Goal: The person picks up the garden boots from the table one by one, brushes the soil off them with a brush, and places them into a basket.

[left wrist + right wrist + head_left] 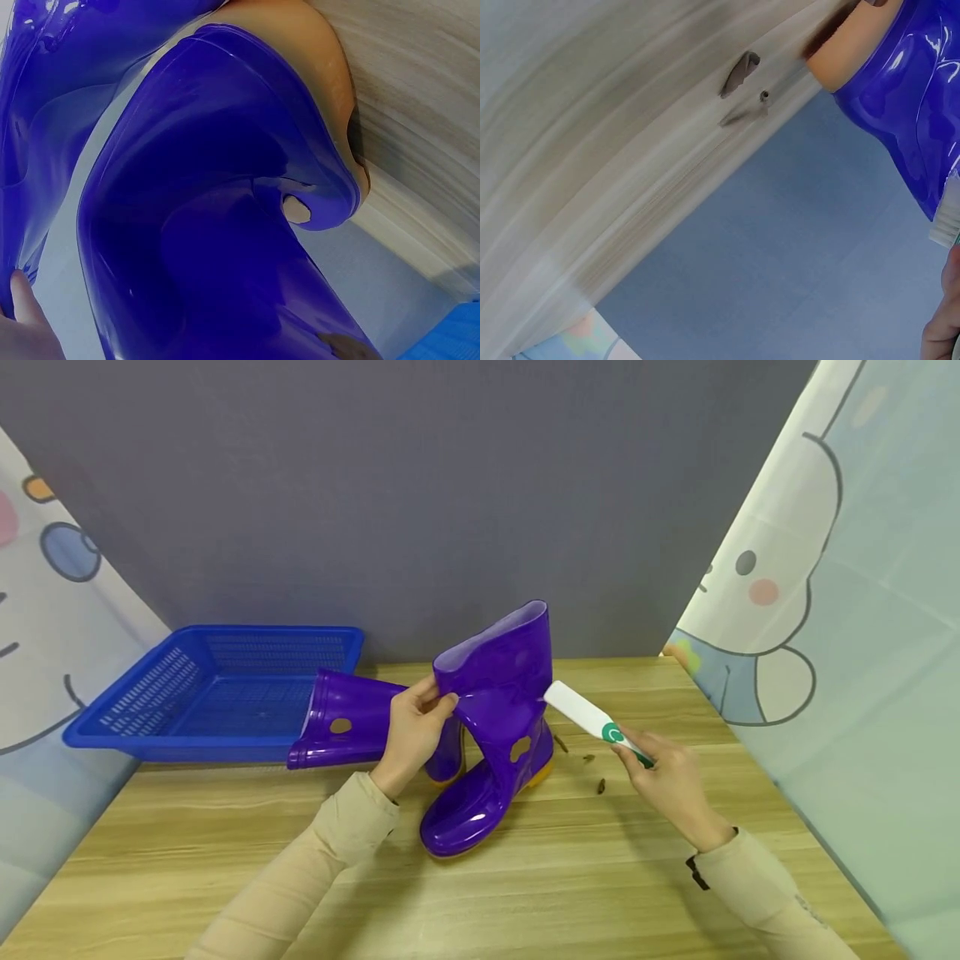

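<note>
On the wooden table (525, 893), the left hand (412, 731) is pinching the shaft rim of the upright purple boot (495, 735), while the right hand (671, 777) is gripping a white brush (588, 714) against its back. A second boot (352, 727) is lying beside a blue basket (150, 693).

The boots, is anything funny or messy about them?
Yes. One purple boot lies tipped over by the blue basket, while the other boot stands. Small brown bits are scattered on the table beside it.
</note>
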A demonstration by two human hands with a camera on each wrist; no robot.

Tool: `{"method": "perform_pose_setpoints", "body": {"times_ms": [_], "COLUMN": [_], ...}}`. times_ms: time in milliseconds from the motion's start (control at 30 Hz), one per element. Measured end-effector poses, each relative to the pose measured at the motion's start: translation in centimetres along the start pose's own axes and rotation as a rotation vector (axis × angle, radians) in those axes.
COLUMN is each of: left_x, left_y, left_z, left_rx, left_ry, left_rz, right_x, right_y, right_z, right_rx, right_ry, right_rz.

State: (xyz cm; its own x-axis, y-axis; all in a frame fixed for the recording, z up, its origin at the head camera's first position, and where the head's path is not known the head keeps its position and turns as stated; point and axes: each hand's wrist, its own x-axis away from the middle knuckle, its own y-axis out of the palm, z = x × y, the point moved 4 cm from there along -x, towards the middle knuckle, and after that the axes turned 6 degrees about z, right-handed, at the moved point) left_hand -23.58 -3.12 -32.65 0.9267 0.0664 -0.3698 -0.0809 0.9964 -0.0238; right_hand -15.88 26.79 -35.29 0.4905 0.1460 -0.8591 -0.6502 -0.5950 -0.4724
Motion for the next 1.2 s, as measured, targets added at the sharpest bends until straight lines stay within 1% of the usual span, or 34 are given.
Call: {"method": "perform_pose_setpoints", "body": {"times_ms": [233, 333, 433, 500, 567, 667, 733, 800, 900, 1033, 1200], "left_x": [0.1, 0.0, -0.1, -0.1, 0.0, 0.0, 0.0, -0.1, -0.2, -0.3, -0.4], "left_y": [-0.1, -0.1, -0.2, -0.2, -0.2, -0.3, -0.3, -0.2, -0.2, -0.2, -0.3], "left_z": [-0.1, -0.2, -0.2, -0.3, -0.4, -0.5, -0.5, -0.5, -0.6, -0.7, -0.8], "left_rx": [0.003, 0.006, 0.008, 0.010, 0.006, 0.001, -0.004, -0.004, 0.001, 0.013, 0.008], "left_ry": [0.013, 0.013, 0.017, 0.020, 0.021, 0.023, 0.023, 0.023, 0.018, -0.002, -0.014], "left_rz": [-0.008, -0.010, -0.006, -0.007, -0.006, -0.006, -0.004, -0.004, -0.005, -0.003, 0.013], "right_x": [0.3, 0.5, 0.5, 0.4, 0.5, 0.6, 0.7, 0.8, 1.1, 1.8, 1.9], "right_y": [-0.8, -1.0, -1.0, -0.9, -0.5, 0.4, 1.1, 1.6, 2.2, 2.3, 2.1], "right_z": [0.6, 0.8, 0.7, 0.2, -0.5, -2.0, -2.6, -3.0, -2.9, -2.4, -2.3], "right_rx": [0.039, 0.053, 0.047, 0.009, -0.064, -0.180, -0.223, -0.232, -0.228, -0.233, -0.219], "right_ry": [0.015, 0.042, 0.087, 0.101, 0.099, 0.065, 0.039, 0.017, 0.005, 0.016, 0.007], "right_rz": [-0.004, 0.001, 0.018, 0.035, 0.043, 0.022, -0.005, -0.033, -0.060, -0.083, -0.117]}}
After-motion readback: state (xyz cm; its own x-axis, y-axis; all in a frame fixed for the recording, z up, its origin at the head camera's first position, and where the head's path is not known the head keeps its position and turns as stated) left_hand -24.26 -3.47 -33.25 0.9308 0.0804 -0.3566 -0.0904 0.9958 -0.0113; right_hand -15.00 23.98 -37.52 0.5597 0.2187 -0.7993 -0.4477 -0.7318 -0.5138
